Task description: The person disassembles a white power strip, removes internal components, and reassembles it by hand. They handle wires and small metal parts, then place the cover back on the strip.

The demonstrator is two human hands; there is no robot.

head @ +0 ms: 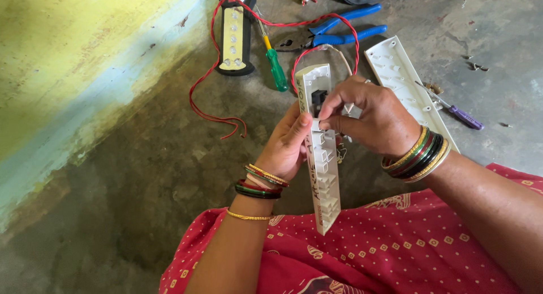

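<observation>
White casing [322, 158], long axis away, both hands

We are seeing just one label here. It is running down the side edge of the long white plastic strip [322, 169] in the middle. The left hand [285, 149] is holding this strip up from below, and the label is sitting just beside its thumb. The label is a thin line of big dark letters going lengthwise. Lower down, near the strip's bottom end, a small patch of red print [318, 212] is showing on the white plastic.
</observation>
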